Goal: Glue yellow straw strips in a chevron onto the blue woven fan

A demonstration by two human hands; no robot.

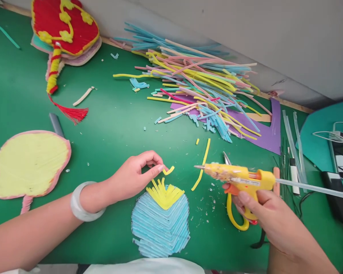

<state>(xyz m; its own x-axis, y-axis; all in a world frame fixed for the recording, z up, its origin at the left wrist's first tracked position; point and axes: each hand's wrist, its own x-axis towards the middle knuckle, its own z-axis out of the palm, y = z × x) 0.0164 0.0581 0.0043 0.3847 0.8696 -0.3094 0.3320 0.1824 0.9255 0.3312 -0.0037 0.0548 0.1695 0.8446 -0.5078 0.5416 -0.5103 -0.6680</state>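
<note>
My left hand [144, 171] pinches a short bent yellow strip [168, 171] between thumb and fingers. Just below it lies a rounded panel covered in slanted light blue strips [160, 226], with a fan of yellow strips [166, 196] at its top. At the right, my right hand [254, 209] is wrapped round the handle of a yellow glue gun [237, 176], whose nozzle points left and whose clear glue stick sticks out at the back. A longer yellow strip [205, 154] rests on the table near the nozzle. Scissors with yellow handles [231, 217] lie partly beneath the gun.
A large pile of coloured strips [200, 80] covers the back of the green table [103, 121], partly over a purple sheet [274, 129]. A red fan [71, 23] and a pale yellow fan [31, 163] lie at the left. A power strip [341, 156] is at the far right.
</note>
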